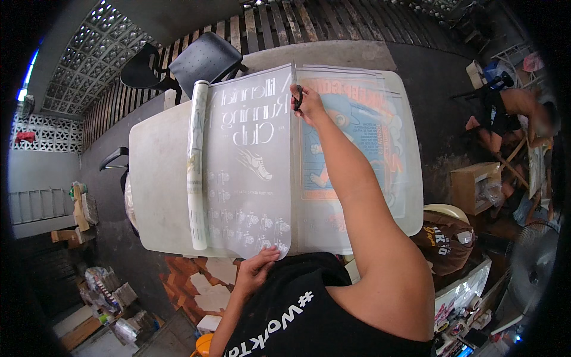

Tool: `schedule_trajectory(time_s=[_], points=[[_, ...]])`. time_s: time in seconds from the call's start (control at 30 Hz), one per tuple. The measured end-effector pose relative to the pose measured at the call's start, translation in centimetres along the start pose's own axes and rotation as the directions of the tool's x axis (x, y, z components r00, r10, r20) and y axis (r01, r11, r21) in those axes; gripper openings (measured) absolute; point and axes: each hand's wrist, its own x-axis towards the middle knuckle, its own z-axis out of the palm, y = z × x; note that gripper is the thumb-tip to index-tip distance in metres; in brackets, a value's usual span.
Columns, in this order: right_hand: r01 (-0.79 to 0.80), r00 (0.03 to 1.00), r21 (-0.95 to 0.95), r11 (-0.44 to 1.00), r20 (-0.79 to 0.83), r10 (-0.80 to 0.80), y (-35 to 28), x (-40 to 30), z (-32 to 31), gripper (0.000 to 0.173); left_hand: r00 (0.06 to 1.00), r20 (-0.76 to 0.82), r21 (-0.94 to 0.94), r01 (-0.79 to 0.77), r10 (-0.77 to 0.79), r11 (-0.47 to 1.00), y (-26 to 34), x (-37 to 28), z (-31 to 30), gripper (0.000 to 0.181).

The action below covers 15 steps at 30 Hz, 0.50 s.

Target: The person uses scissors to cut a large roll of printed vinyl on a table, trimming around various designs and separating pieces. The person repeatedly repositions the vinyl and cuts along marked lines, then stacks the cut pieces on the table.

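Note:
A translucent printed film sheet (250, 192) with mirrored white lettering and a running shoe lies across the white table (156, 178); its left part is wound into a roll (197, 165). My right hand (305, 105) holds scissors (298, 96) by their black handles at the sheet's far right edge, blades pointing away from me. Near the close edge, my left hand (261, 267) rests its fingertips on the sheet's curled corner. To the right lie stacked clear film sheets (397, 178) with a blue and orange print, partly hidden by my right forearm.
Black plastic chairs (203, 60) stand beyond the table, in front of wooden slats. At the right, another person (513, 111) sits bent over near a cardboard box (475, 187). A fan (533, 272) and a brown printed garment (448, 243) are at the lower right.

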Motion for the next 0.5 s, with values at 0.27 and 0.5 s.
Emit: schedule_trajectory(time_s=[0.27, 0.5], points=[[0.057, 0.989, 0.070, 0.996, -0.140, -0.047, 1.0, -1.3, 1.9, 0.046, 0.999, -0.012, -0.045, 0.029, -0.030, 0.999, -0.2, 0.0, -0.2, 0.024], [0.217, 0.884, 0.287, 0.933, -0.463, -0.063, 1.9, -0.6, 2.9, 0.051, 0.782, -0.472, -0.812, -0.203, -0.409, 0.548, -4.4, -2.0, -2.2, 0.027]])
